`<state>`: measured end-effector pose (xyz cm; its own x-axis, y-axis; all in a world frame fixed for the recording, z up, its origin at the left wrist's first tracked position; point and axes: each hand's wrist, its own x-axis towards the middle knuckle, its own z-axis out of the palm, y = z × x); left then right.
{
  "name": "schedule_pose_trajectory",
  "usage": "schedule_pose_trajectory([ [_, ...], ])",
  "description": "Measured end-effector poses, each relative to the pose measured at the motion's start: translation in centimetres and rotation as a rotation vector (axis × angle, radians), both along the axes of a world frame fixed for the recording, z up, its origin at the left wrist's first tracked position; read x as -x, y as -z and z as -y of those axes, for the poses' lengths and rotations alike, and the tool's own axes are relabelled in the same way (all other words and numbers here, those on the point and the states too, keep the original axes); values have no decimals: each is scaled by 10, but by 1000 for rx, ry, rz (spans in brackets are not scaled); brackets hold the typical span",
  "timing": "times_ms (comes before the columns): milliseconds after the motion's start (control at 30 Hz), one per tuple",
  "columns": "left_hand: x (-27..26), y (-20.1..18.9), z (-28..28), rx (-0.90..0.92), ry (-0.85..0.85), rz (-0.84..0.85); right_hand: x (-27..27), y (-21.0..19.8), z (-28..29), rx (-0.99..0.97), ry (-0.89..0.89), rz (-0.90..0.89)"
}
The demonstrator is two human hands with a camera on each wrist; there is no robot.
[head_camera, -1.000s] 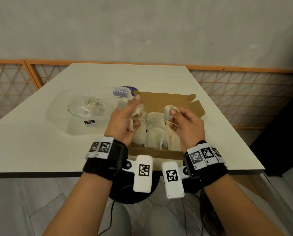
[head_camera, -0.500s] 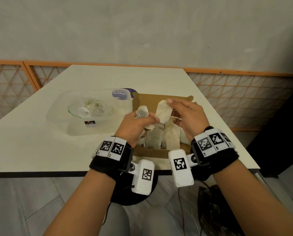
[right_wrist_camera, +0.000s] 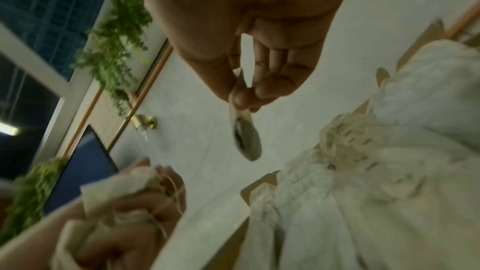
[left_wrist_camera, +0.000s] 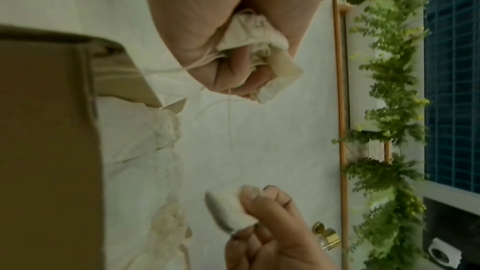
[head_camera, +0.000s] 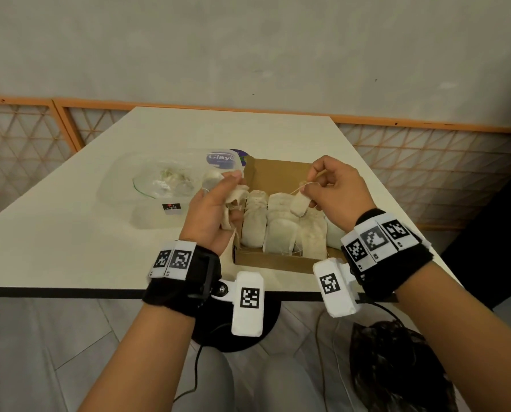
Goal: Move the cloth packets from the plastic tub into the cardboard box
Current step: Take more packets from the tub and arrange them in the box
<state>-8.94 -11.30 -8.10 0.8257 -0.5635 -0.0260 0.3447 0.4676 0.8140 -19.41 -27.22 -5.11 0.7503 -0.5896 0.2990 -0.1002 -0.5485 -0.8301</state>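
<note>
Two packets are in our hands right now: our right hand (head_camera: 334, 185) pinches one small packet (head_camera: 299, 204) by its top edge above the box (head_camera: 281, 173), while our left hand (head_camera: 212, 209) has its grip clenched around a crumpled bunch of packets (head_camera: 233, 203) at the box's left wall. Several more packets lie side by side in a row (head_camera: 281, 230) inside the box, and a few pale ones remain in the tub (head_camera: 147, 185) to the left on the surface (head_camera: 55, 242). The main risk, as we judge it, is the thin thread (head_camera: 297, 188): strands trail loose from both hands, and the left wrist view shows one hanging down from the bunch. If a thread links the two handfuls, lowering the single packet could tug others out of the left grip or drag a settled one out of the row. The pinch is also slight, so the packet may swing and land across its neighbours instead of in line. The packets are soft, off-white, pillow-shaped cloth, wrinkled and limp, likely to slump rather than stand. The box is stiff brown cardboard with open flaps; the tub is clear, thin, glossy plastic.
</note>
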Motion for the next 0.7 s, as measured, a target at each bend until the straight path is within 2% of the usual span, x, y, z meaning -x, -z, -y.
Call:
schedule_pose_trajectory([
  [100, -2, -1, -5, 39, -4, -1, 0, -1, -9, 148, -37, -65],
  [200, -1, 0, -2, 31, 12, -12, -5, -2, -19, 210, -100, -156],
  [333, -2, 2, 1, 90, 55, -55, -11, -9, -26, 182, -182, -412],
  [500, -8, 18, -11, 199, 132, -204, -7, -23, -24, 107, -286, -507],
  [700, -15, 46, -19, 228, 116, -396, -11, -30, -23, 381, -321, -621],
])
